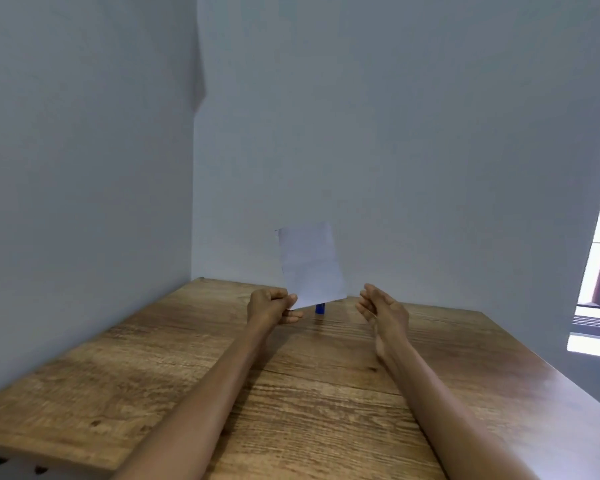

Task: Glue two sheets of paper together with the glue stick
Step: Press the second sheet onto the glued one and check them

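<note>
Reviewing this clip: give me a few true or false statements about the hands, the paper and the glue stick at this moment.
1. The left hand pinches the paper by its lower corner. True.
2. The paper lies flat on the table. False: it is held up in the air.
3. The right hand grips the glue stick. False: it is open and holds nothing.
4. The blue glue stick stands on the table behind the paper's lower edge. True.

Paper (310, 265) up above table (153, 358), between left hand (269, 306) and right hand (383, 306); glue stick (320, 308) behind, on table.
</note>
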`<state>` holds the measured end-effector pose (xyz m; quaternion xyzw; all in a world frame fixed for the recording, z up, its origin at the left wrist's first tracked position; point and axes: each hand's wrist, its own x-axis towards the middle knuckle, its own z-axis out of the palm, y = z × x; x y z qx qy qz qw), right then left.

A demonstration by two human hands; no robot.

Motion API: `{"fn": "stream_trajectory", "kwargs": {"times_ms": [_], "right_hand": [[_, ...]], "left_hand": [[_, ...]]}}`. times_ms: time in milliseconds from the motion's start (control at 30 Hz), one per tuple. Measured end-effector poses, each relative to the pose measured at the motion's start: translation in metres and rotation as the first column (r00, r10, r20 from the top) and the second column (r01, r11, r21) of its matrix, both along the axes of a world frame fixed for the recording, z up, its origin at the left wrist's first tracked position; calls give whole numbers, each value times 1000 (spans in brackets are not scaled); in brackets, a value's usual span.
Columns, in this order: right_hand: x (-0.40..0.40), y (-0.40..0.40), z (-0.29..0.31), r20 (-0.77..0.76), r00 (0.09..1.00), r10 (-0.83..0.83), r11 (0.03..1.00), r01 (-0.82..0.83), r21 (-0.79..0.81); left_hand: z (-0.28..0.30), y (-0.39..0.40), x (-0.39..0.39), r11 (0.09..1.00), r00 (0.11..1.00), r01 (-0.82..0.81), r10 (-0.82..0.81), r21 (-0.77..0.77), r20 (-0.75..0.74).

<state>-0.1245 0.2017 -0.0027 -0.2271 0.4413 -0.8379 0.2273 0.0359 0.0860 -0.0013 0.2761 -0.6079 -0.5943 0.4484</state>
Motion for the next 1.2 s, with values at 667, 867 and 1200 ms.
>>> {"fn": "stream_trajectory", "kwargs": {"times_ms": [667,867,1200], "right_hand": [[17,-16,-11,-269,933,237,964,-190,188],[31,-22,-13,-411,876,254,946,-136,294],[-10,3,0,-300,951,81,968,-3,251]], "left_hand": [[2,21,-8,978,972,199,-205,-60,-113],[-5,20,-17,996,996,79,-81,-31,-48],[-5,20,-5,944,928,331,-327,10,178]]}}
